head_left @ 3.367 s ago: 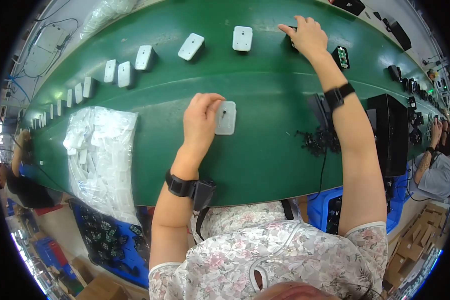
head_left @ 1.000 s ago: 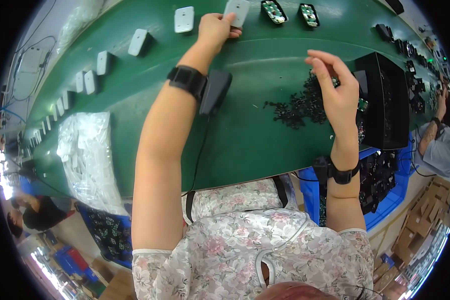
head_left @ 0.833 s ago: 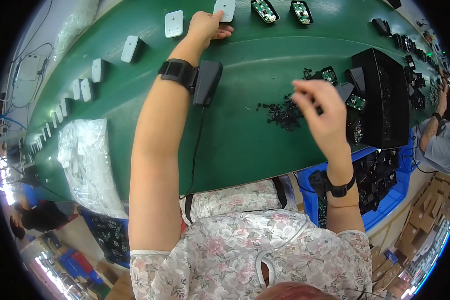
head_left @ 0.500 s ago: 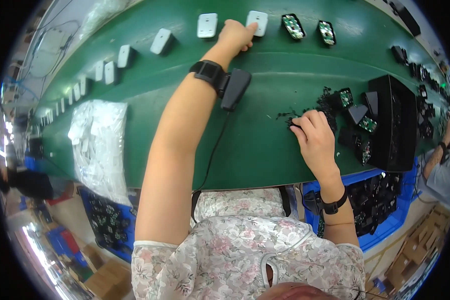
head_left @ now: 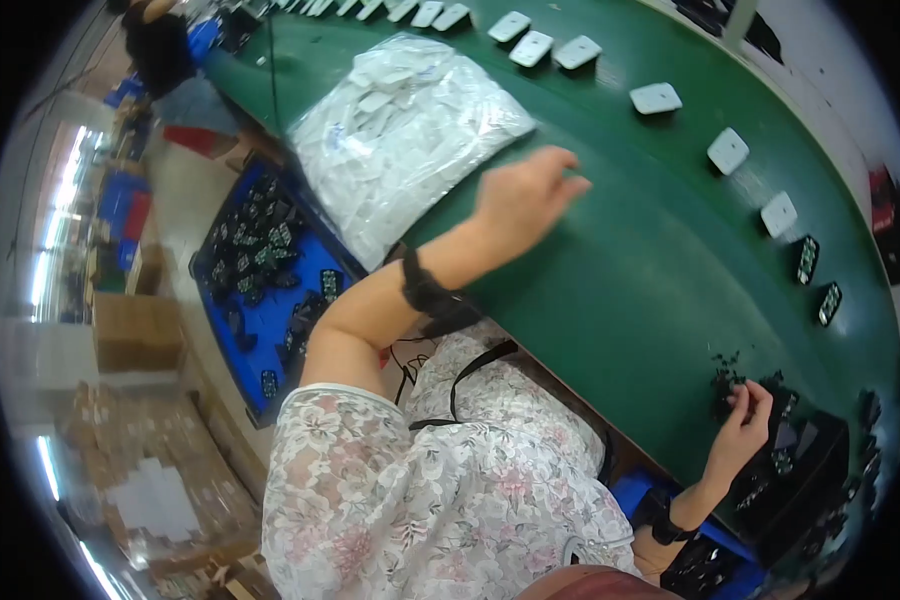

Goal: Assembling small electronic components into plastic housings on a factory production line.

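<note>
My left hand hovers over the green table, a little blurred. Its thumb and a finger are apart with nothing visible between them. Close beside it lies a clear plastic bag full of flat white covers. At the table's right part my right hand pinches at the edge of a pile of small black pieces; what lies between its fingertips looks like a small black piece. A curved row of white-topped cases, among them a white case, ends in two open black cases with green circuit boards.
A black box stands right of my right hand, with black housings before it. Below the table edge, a blue crate holds many black cases. Cardboard boxes stand on the floor at left. Another person is at the far left.
My view has turned left. My left hand has left the white case in the row and come back toward the bag. My right hand stays at the small black pieces.
</note>
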Tool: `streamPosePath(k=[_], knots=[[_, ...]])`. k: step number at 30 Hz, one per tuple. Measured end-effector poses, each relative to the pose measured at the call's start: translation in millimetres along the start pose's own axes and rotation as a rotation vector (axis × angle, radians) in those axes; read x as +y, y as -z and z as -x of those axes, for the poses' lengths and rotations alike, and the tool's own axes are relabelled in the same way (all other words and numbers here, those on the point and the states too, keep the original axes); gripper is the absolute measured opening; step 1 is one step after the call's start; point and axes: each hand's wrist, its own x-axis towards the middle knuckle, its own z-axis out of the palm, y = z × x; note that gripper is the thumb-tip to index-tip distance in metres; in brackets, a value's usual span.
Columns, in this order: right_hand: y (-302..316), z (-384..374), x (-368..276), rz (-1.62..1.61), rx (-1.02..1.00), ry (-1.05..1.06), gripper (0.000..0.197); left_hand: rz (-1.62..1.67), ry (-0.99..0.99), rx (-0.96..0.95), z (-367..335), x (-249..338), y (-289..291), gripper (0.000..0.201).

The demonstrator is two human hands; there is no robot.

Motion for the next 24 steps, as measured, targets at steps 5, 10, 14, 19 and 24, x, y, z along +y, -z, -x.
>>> streamPosePath(k=[5, 10, 14, 19, 24], knots=[[7.9, -14.1, 3.9, 0.066, -0.081, 0.017, 0.018, -0.403, 0.157, 0.252, -4.1, -129.8, 78.8, 0.014], [-16.7, -16.0, -19.1, -0.176, -0.097, 0.043, 0.017, -0.882, 0.093, 0.103, -7.4, -213.3, 123.0, 0.023], [-16.0, -20.4, -20.2, -0.186, -0.221, -0.001, 0.018, -0.895, 0.071, -0.084, -22.3, -222.4, 121.5, 0.017], [-23.1, -17.7, -36.7, -0.192, -0.179, -0.015, 0.009, -1.099, 0.113, -0.175, -55.8, -231.4, 90.6, 0.018], [-41.0, -33.4, -42.9, -0.136, -0.146, 0.271, 0.006, -1.156, -0.305, -0.346, -40.3, -305.1, 121.8, 0.017]])
